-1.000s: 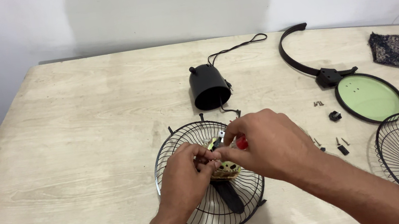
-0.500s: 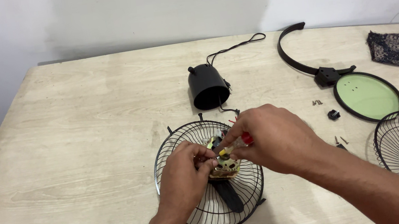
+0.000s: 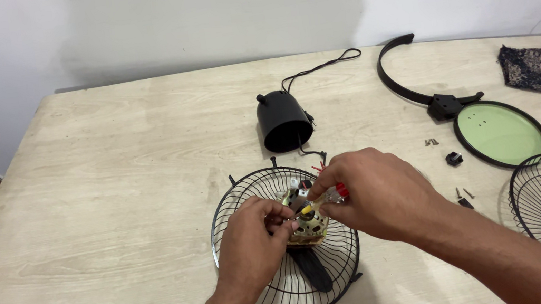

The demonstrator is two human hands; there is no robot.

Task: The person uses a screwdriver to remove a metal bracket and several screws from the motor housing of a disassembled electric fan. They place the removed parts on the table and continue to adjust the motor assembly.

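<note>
fan motor (image 3: 305, 218) at the middle of a wire guard (image 3: 248, 197) on the tabletop (image 3: 114, 179), both hands on it.
left hand (image 3: 251, 245) pinches the motor's edge; right hand (image 3: 373, 194) has its grip pressed around a small screwdriver (image 3: 332, 195). the motor looks dense and stiff, its thin wires fragile; best held by the metal body.

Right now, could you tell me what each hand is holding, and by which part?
The right hand grips a screwdriver by its clear handle; the left hand pinches the fan motor at its left edge.
</note>
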